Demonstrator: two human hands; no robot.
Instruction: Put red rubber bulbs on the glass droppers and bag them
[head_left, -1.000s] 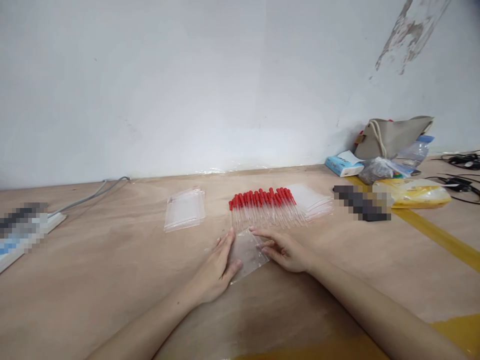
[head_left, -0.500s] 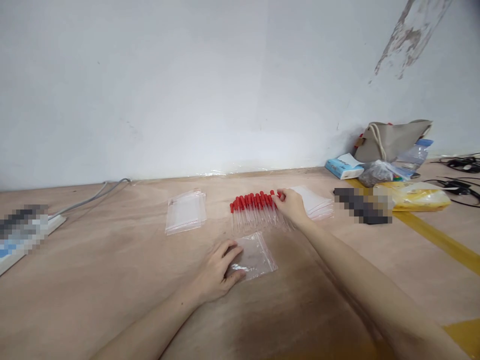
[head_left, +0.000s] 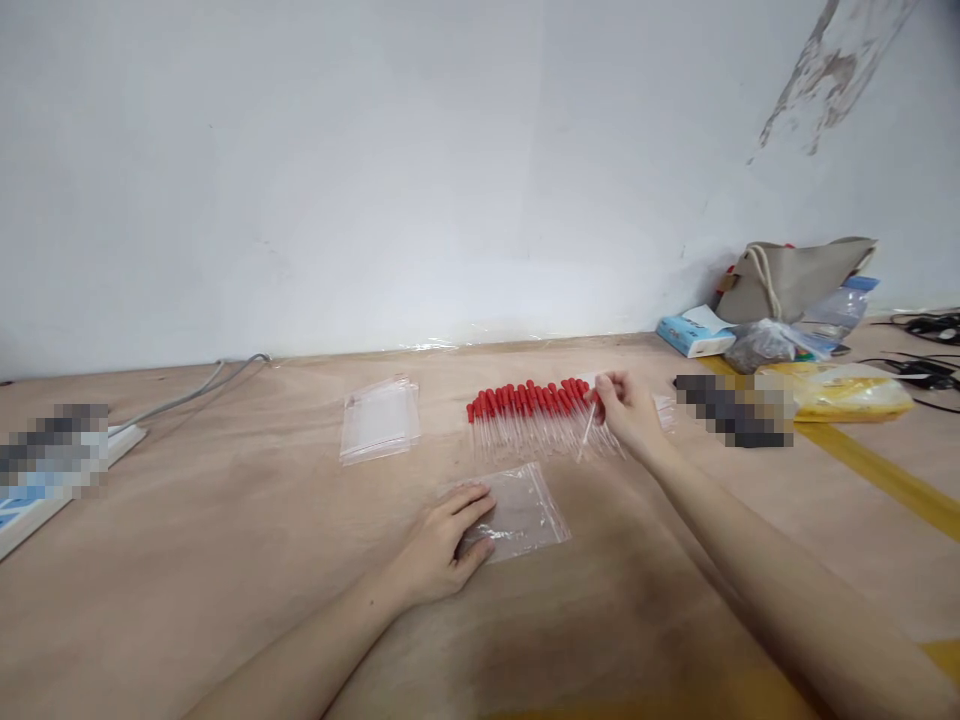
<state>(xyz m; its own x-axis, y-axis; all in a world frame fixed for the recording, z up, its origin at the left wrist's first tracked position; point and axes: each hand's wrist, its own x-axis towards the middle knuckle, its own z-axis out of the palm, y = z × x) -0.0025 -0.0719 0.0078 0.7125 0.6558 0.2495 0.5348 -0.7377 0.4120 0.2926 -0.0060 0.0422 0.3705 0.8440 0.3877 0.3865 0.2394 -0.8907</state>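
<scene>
A clear zip bag (head_left: pixel 525 515) lies flat on the table near the middle. My left hand (head_left: pixel 450 545) rests on the bag's left side, fingers and thumb spread apart. Behind it stretches a row of droppers (head_left: pixel 525 402) with red rubber bulbs and clear tubes, side by side, bulbs toward the wall. At the row's right end, my right hand (head_left: pixel 628 412) pinches one dropper (head_left: pixel 587 432); its clear tube slants downward and its bulb is hidden by the fingers. Partly covered behind that hand is a stack of bags (head_left: pixel 664 410).
Another stack of zip bags (head_left: pixel 380 420) lies left of the droppers. To the right are a blue tissue pack (head_left: pixel 696 335), a grey bag (head_left: pixel 806 280), a yellow package (head_left: pixel 847 395) and black cables (head_left: pixel 930 375). A power strip (head_left: pixel 112 455) with a grey cable sits far left.
My right hand has moved right along the row, and a dropper's tube now shows below its fingers. My left hand stays on the zip bag. The view has shifted slightly.
</scene>
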